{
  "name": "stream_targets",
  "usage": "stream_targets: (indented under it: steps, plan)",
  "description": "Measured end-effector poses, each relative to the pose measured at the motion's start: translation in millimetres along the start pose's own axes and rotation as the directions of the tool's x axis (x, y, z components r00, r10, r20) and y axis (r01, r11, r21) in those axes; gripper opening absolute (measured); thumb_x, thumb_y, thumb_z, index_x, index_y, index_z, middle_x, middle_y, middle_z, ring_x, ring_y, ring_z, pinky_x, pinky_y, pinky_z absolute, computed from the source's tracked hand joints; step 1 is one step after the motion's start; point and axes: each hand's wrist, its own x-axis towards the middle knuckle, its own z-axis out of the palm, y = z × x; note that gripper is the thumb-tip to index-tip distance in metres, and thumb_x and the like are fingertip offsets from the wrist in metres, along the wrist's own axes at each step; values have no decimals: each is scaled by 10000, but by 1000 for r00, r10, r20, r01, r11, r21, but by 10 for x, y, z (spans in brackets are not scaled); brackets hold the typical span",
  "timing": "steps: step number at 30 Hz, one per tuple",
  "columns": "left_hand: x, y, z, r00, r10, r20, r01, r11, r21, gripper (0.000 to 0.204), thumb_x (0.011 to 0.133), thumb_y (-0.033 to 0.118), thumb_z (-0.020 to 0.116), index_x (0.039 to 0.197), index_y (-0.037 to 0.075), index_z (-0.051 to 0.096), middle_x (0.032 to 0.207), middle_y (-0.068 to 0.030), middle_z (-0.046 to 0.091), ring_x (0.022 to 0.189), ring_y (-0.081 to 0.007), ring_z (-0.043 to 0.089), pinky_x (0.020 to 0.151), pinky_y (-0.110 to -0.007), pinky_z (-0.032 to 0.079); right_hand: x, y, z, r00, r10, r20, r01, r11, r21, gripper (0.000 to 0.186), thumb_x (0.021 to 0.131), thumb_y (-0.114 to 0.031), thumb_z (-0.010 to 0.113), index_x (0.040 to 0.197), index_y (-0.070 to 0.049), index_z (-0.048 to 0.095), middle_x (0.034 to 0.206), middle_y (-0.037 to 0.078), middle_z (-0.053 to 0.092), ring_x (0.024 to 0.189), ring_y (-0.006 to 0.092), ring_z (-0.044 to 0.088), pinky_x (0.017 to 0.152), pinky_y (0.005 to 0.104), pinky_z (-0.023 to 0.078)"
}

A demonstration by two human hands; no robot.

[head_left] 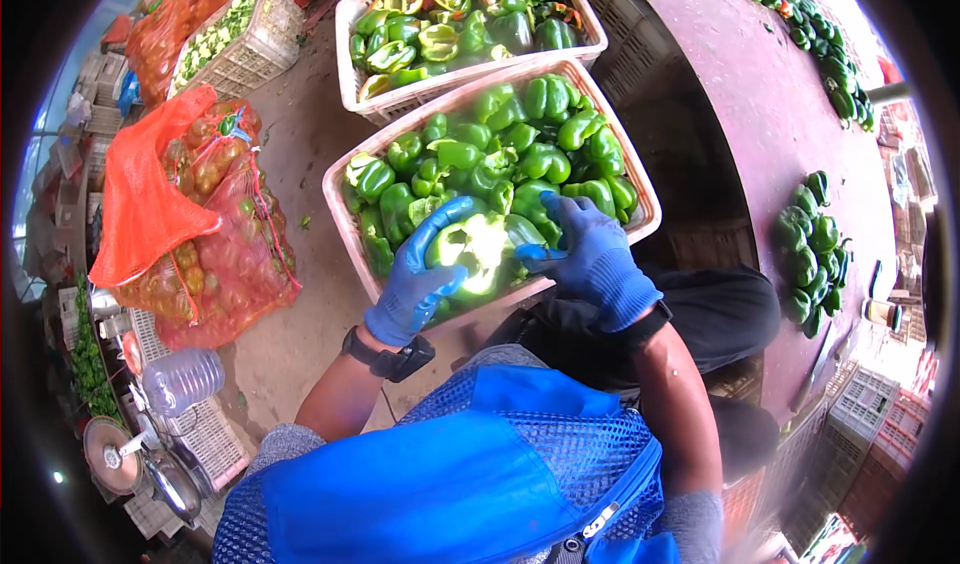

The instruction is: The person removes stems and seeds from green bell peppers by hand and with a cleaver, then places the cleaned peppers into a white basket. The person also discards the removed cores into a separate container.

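Observation:
A cut green bell pepper (478, 251) with a bright, washed-out pale inside is over the near side of a crate. My left hand (412, 279), in a blue glove, curves round its left side, index finger above and thumb below. On the other side, my right hand (597, 259), also blue-gloved, has thumb and index finger spread apart. That thumb reaches toward the pepper's right edge; glare hides whether they touch. Beneath both hands, the pale plastic crate (641, 164) is heaped with green bell peppers (545, 162).
Behind it, another crate (345, 64) holds cut peppers. Red mesh sacks (225, 254) lie at left, a crate (258, 59) of pale green pieces beyond. At right, a pinkish tabletop (720, 94) bears pepper piles (812, 254). A clear plastic jug (182, 381) and a fan (113, 455) are lower left.

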Motion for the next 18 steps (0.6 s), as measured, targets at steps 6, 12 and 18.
stream_targets:
  steps: [6,12,18]
  plan:
    - [124,55,165,983,-24,184,11,997,72,882,785,284,809,1505,-44,418,1477,-141,523,1364,-227,499,1173,-367,368,-107,20,-118,983,-91,156,7,883,470,681,790,-313,844,1355,-32,586,1149,233,682,1091,391,665,965,434,523]
    - [189,177,304,957,-52,286,-37,954,296,749,858,232,745,1497,-20,449,1478,-120,525,1380,-204,478,1181,-371,353,-177,-112,-210,981,-125,145,90,969,229,516,787,-321,834,1148,-9,637,1069,220,690,1028,412,664,885,474,530]
    - [291,250,361,916,-255,310,140,927,348,536,937,92,651,1443,-20,513,1435,-102,564,1311,-181,529,1134,-345,415,-254,-94,-247,972,-168,164,148,980,132,505,772,-399,831,1072,-34,653,969,218,698,942,420,678,825,501,537]
